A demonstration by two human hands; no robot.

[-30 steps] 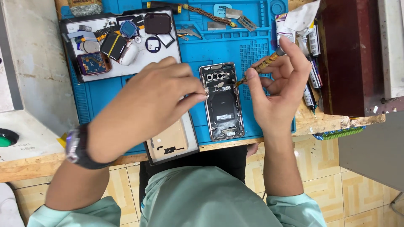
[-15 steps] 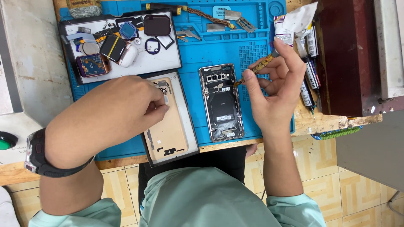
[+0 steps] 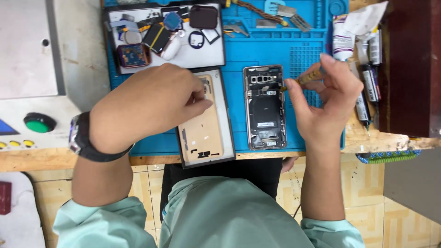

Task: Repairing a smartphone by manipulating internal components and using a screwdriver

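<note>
- A white tube and several dark tubes lie on the bench just right of the blue mat; their labels are small pale patches.
- A green button sits on the grey box at far left.
- One opened phone lies on the mat, back up, with a small white sticker on its dark coil.
- One tan back cover lies in a black tray just left of the phone; a white tray of small parts sits above it.
- The right hand pinches a screwdriver, tip at the phone's top right edge.
- The left hand, fingertips pinched together, is over the cover's top; what it grips is hidden.
- A second ago the left hand was at the phone; it has since moved left to the cover.
</note>
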